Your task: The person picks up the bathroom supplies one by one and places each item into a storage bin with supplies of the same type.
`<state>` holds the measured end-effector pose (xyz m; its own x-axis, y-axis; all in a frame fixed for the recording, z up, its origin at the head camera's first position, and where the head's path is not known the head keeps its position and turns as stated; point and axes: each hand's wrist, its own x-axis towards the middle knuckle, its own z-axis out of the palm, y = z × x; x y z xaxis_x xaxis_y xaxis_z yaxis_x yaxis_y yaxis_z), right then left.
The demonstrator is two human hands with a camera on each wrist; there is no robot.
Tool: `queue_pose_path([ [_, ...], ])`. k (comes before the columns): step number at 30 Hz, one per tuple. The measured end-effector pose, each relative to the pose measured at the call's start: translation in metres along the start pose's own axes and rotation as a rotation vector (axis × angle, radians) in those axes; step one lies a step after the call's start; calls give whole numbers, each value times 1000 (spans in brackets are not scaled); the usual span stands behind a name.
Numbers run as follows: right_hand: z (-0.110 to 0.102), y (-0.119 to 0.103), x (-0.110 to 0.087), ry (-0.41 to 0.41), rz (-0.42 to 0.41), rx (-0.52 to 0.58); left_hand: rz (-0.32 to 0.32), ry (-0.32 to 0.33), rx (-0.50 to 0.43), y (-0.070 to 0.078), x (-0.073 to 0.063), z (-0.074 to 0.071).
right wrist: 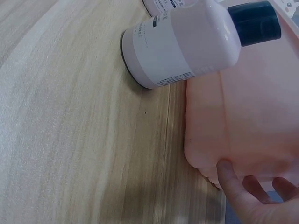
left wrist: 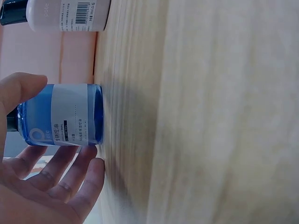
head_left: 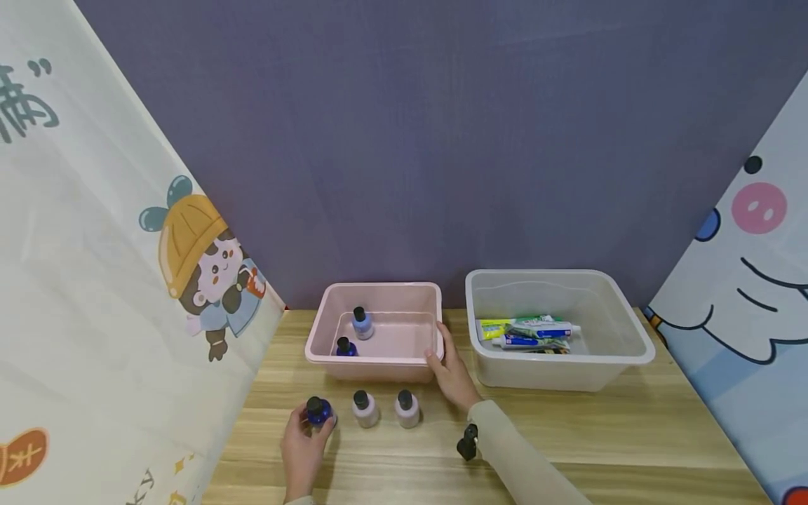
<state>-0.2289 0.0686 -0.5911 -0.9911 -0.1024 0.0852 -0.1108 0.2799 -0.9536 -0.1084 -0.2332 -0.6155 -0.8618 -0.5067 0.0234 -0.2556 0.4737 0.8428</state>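
The left hand (head_left: 301,447) clasps the blue bottle (head_left: 320,412) upright on the table (head_left: 391,466) before the pink bin (head_left: 382,371), whose corner the right hand (head_left: 454,373) grips, so keeping both holds level seems wise.

Free to pass across the table (head_left: 631,449) at the lower right of the head view, beyond the sleeve (head_left: 530,456). Blocked at lower centre by two pink bottles (head_left: 365,411), just in front of the pink bin (head_left: 379,371), and farther left by the left hand (head_left: 300,443) gripping a blue bottle (head_left: 319,413). Tight between bin and white tub (head_left: 562,372), with the right hand (head_left: 454,373) in the way. Reachable from above into the bin's right half; obstructed at its left by two capped bottles (head_left: 362,326).
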Motion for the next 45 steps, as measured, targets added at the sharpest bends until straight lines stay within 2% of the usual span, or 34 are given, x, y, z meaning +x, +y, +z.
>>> queue_pose_path([
  [3, -1, 0, -1, 1, 2, 1, 3, -1, -13, -1, 1, 1],
  [11, 0, 1, -1, 10, 15, -10, -45, -27, -75, -2, 4, 1],
  [19, 8, -2, -1, -4, -8, -15, -53, 51, -68, -5, 1, -5],
  [29, 4, -2, -4, 15, 1, -20, -45, 39, -87, 5, -2, -4],
  [45, 0, -4, -3, 4, 1, -15, 84, 148, -80, 33, 0, -10],
])
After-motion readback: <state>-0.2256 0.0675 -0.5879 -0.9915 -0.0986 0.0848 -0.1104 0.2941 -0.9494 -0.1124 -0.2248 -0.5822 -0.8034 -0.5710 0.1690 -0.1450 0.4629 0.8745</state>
